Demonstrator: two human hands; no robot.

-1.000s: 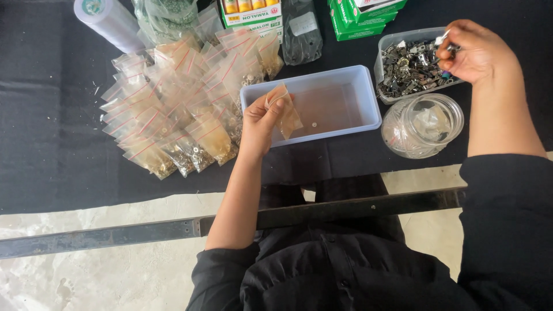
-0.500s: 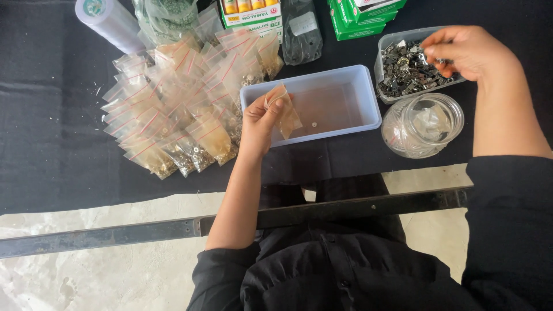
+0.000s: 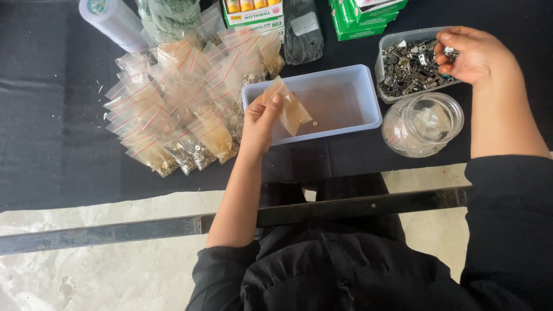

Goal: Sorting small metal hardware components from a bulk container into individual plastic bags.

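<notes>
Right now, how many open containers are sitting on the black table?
3: a pale blue tub in the middle, a grey bin of metal parts under the right hand, and a glass jar below it. Others may be hidden.

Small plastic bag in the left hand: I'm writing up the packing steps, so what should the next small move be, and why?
Probably carry the right hand over to the small plastic bag. It pinches metal pieces above the grey tray, while the left hand holds the bag up over the white tub.

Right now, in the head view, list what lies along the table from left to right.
White roll → heap of filled bags → left hand holding small bag → blue tub → glass jar → right hand
</notes>
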